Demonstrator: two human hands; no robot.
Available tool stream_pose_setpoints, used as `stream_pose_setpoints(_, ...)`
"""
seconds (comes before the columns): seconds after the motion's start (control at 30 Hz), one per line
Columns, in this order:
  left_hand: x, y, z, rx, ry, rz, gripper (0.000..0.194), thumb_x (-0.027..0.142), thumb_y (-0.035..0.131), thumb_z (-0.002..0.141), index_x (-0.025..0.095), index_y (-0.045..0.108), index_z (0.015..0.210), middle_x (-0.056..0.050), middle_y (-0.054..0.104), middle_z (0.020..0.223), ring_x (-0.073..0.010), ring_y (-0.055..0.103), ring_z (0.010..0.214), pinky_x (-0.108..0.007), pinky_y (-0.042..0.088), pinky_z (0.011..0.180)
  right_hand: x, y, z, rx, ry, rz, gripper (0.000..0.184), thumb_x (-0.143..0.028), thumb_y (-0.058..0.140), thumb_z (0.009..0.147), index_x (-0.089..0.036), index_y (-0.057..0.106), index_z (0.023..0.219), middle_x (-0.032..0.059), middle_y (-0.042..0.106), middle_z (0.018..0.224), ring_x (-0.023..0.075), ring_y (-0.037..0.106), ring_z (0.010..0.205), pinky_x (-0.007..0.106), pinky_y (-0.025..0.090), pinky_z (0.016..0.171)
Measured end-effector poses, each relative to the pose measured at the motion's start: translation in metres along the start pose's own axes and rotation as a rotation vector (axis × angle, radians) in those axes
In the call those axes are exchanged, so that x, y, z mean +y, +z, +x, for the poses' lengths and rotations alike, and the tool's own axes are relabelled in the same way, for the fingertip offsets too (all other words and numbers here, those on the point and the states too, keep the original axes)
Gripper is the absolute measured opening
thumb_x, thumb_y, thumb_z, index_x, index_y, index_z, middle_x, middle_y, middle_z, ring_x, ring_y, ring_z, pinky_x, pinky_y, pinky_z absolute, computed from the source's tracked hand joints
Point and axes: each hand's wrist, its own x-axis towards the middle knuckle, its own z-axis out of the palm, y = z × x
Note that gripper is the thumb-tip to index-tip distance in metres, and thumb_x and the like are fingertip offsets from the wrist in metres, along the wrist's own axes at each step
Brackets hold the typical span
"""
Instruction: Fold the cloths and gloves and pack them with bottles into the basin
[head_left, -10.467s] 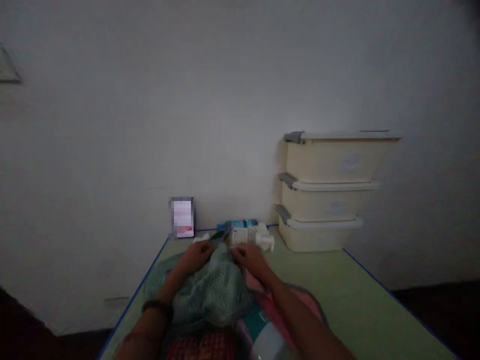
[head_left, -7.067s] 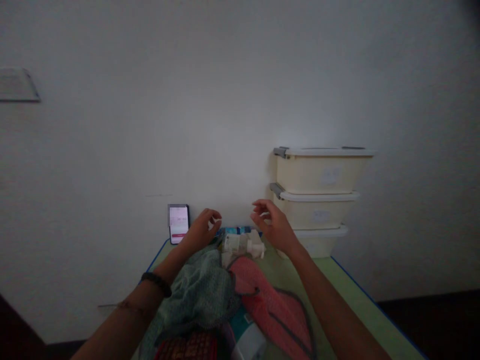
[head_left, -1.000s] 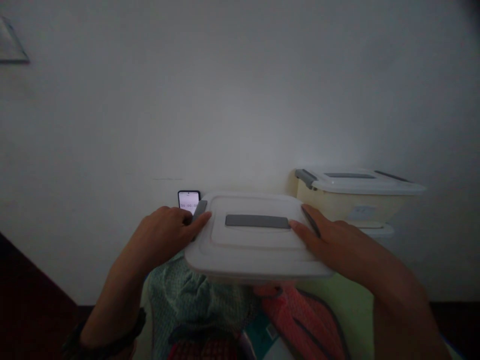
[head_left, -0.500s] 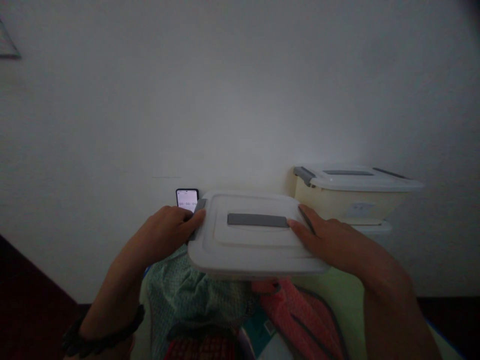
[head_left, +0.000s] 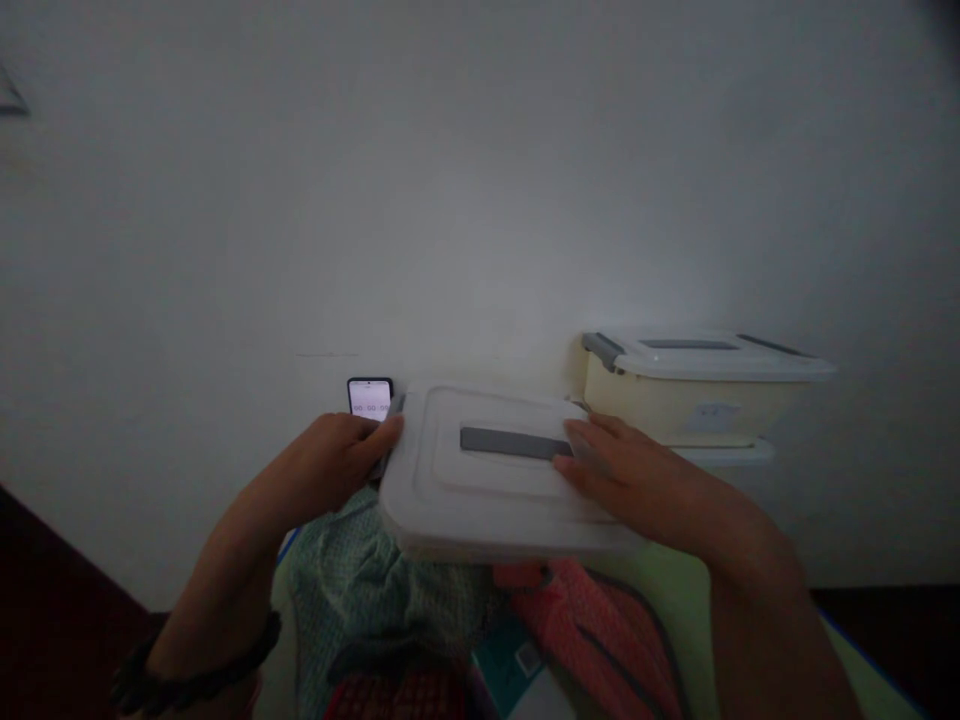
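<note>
A storage box with a white lid (head_left: 450, 500) and a grey handle strip (head_left: 514, 442) is in front of me, above a pile of cloth. My left hand (head_left: 349, 458) is closed on its left end, thumb over the rim by the grey latch; its other fingers are mostly hidden. Across the lid's right end lies my right hand (head_left: 630, 475), with fingers stretched towards the handle strip and touching the top. That hand covers most of the right latch.
A phone (head_left: 370, 396) showing a timer stands against the wall, behind my left hand. Back right, a cream box (head_left: 667, 402) with a white lid rests on another white lid. Green cloth (head_left: 352, 560), a red cloth (head_left: 592, 620) and a teal-and-white packet (head_left: 517, 670) lie nearer.
My right hand has shifted from gripping the right end to lying with its fingers further in on the lid. The box is turned slightly. My left hand keeps its hold.
</note>
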Motion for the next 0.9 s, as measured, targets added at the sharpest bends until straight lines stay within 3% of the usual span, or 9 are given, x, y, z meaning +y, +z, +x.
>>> stream_pose_setpoints(0.07, 0.006, 0.002, -0.001, -0.011, 0.013, -0.077, 0.056, 0.053, 0.024, 0.085, 0.021, 0.042, 0.043, 0.0, 0.045, 0.034, -0.0129, 0.046, 0.036, -0.024, 0.038, 0.043, -0.007, 0.002, 0.0, -0.026, -0.094, 0.05, 0.058, -0.045, 0.036, 0.091, -0.011, 0.042, 0.138, 0.0162, 0.038, 0.146, 0.0283, 0.03, 0.137, 0.045, 0.028, 0.11)
stream_pose_setpoints(0.17, 0.014, 0.006, -0.001, -0.037, 0.044, -0.122, 0.057, 0.053, 0.025, 0.085, 0.021, 0.043, 0.042, 0.001, 0.045, 0.033, -0.0128, 0.048, 0.035, -0.024, 0.04, 0.044, -0.017, 0.003, -0.001, -0.062, -0.101, 0.115, 0.064, -0.05, 0.032, 0.092, -0.013, 0.032, 0.144, 0.0139, 0.037, 0.147, 0.0278, 0.032, 0.136, 0.046, 0.029, 0.109)
stream_pose_setpoints(0.4, 0.008, 0.01, 0.003, -0.068, 0.068, -0.116, 0.05, 0.05, 0.028, 0.086, 0.019, 0.052, 0.053, 0.001, 0.05, 0.037, -0.0125, 0.05, 0.038, -0.023, 0.041, 0.045, -0.016, 0.0, -0.003, -0.062, -0.105, 0.139, 0.058, -0.047, 0.037, 0.091, -0.014, 0.039, 0.139, 0.0132, 0.046, 0.14, 0.0271, 0.045, 0.126, 0.043, 0.034, 0.105)
stream_pose_setpoints(0.53, 0.005, 0.012, 0.005, -0.1, 0.086, -0.147, 0.051, 0.049, 0.029, 0.087, 0.019, 0.054, 0.055, 0.0, 0.058, 0.043, -0.0139, 0.057, 0.043, -0.023, 0.044, 0.05, -0.016, -0.001, -0.003, -0.012, -0.119, 0.15, 0.048, -0.044, 0.043, 0.09, -0.015, 0.049, 0.128, 0.0139, 0.052, 0.128, 0.0263, 0.053, 0.115, 0.041, 0.039, 0.098)
stream_pose_setpoints(0.7, 0.006, 0.013, 0.006, -0.101, 0.133, -0.186, 0.049, 0.046, 0.03, 0.088, 0.02, 0.053, 0.053, 0.0, 0.061, 0.048, -0.0138, 0.056, 0.048, -0.023, 0.043, 0.052, -0.015, -0.002, 0.002, 0.002, -0.107, 0.192, 0.029, -0.043, 0.05, 0.087, -0.018, 0.056, 0.101, 0.009, 0.061, 0.105, 0.0226, 0.058, 0.097, 0.035, 0.043, 0.084)
stream_pose_setpoints(0.9, 0.003, 0.013, 0.009, -0.048, 0.171, -0.161, 0.04, 0.045, 0.035, 0.086, 0.02, 0.051, 0.06, 0.001, 0.058, 0.055, -0.0146, 0.055, 0.053, -0.024, 0.041, 0.054, -0.015, 0.002, 0.008, 0.038, -0.086, 0.168, 0.031, -0.048, 0.045, 0.088, -0.018, 0.054, 0.09, 0.0075, 0.061, 0.096, 0.0224, 0.056, 0.092, 0.032, 0.041, 0.075)
